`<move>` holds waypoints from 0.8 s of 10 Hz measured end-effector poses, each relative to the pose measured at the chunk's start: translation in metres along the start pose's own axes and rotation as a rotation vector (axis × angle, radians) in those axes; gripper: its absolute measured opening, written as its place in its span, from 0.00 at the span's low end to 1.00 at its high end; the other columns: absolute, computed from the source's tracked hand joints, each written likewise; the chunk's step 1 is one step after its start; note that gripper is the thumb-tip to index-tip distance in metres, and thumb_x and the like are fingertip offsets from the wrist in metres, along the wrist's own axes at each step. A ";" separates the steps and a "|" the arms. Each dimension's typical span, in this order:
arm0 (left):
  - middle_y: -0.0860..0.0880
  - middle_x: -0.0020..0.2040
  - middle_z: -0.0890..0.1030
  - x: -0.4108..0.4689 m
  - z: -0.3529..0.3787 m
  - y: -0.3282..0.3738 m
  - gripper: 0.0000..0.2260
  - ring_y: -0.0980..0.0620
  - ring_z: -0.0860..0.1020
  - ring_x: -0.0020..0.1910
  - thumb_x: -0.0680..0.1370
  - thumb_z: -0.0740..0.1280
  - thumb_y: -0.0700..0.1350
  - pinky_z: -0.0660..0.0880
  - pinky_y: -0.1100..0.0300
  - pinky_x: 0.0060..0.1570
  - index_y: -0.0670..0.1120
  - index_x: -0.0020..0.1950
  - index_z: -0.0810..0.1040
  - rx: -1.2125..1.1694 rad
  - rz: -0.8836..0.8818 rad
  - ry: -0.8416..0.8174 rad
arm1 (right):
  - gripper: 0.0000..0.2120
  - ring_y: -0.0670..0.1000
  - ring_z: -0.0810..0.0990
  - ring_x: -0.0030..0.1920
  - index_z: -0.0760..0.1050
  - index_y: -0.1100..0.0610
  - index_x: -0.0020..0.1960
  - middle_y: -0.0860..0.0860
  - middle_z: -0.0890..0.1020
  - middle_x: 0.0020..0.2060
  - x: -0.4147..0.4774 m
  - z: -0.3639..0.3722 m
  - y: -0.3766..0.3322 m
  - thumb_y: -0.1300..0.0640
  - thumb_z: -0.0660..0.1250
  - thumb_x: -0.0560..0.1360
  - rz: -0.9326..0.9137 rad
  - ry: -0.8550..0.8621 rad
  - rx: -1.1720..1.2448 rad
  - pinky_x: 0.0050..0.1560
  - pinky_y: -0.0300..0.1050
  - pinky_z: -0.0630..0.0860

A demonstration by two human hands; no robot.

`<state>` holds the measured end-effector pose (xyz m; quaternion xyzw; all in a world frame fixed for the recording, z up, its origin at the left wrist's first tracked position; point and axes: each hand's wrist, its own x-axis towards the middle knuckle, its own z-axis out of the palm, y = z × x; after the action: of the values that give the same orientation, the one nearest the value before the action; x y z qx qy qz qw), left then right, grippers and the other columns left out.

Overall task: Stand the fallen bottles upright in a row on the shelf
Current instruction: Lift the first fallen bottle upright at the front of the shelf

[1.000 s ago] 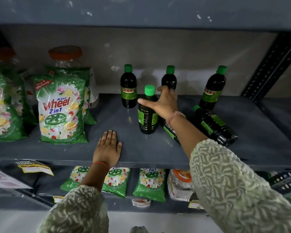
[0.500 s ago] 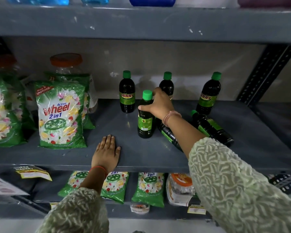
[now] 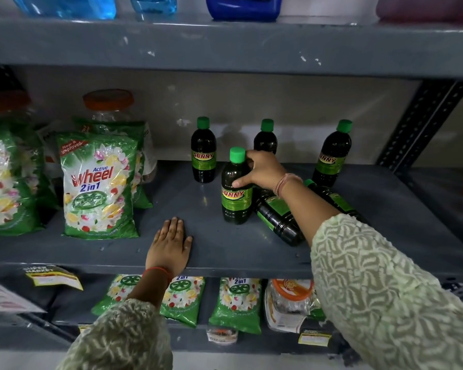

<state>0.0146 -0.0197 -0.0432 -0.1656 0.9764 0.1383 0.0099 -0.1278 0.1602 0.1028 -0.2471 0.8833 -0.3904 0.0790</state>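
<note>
Right hand (image 3: pixel 262 169) clamped around shoulder of upright front bottle (image 3: pixel 235 188), mid-shelf (image 3: pixel 225 252). Left hand (image 3: pixel 170 245) flat on shelf edge, fingers together, holding nothing. Three bottles stand along back wall. Two fallen bottles (image 3: pixel 278 217) lie just right of front bottle, partly under the forearm.

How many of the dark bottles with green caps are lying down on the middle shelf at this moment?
2. One fallen bottle lies just right of the upright bottle that the right hand grips; another fallen bottle lies farther right, partly hidden by the forearm. More may be hidden.
</note>
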 end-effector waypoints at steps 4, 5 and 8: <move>0.46 0.78 0.47 0.000 -0.001 -0.004 0.25 0.49 0.45 0.77 0.80 0.46 0.52 0.44 0.55 0.76 0.43 0.75 0.45 0.011 -0.012 -0.013 | 0.25 0.55 0.78 0.57 0.75 0.59 0.58 0.57 0.81 0.57 -0.002 0.010 0.007 0.58 0.76 0.63 -0.001 -0.052 0.029 0.61 0.47 0.72; 0.46 0.78 0.47 0.001 -0.002 -0.004 0.25 0.49 0.45 0.77 0.80 0.46 0.51 0.45 0.54 0.76 0.43 0.75 0.46 0.011 -0.008 -0.015 | 0.24 0.54 0.78 0.57 0.75 0.59 0.58 0.57 0.81 0.57 -0.011 0.014 0.009 0.58 0.76 0.64 0.015 -0.005 0.100 0.57 0.43 0.72; 0.46 0.78 0.48 0.009 -0.012 -0.002 0.25 0.49 0.46 0.77 0.80 0.47 0.51 0.46 0.54 0.76 0.42 0.75 0.47 0.009 -0.001 0.029 | 0.23 0.53 0.80 0.55 0.75 0.60 0.57 0.57 0.82 0.54 -0.083 0.008 0.002 0.58 0.76 0.64 -0.104 -0.072 0.089 0.60 0.52 0.75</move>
<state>0.0069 -0.0275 -0.0327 -0.1680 0.9770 0.1316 -0.0033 -0.0542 0.1979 0.0913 -0.3029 0.8475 -0.4239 0.1013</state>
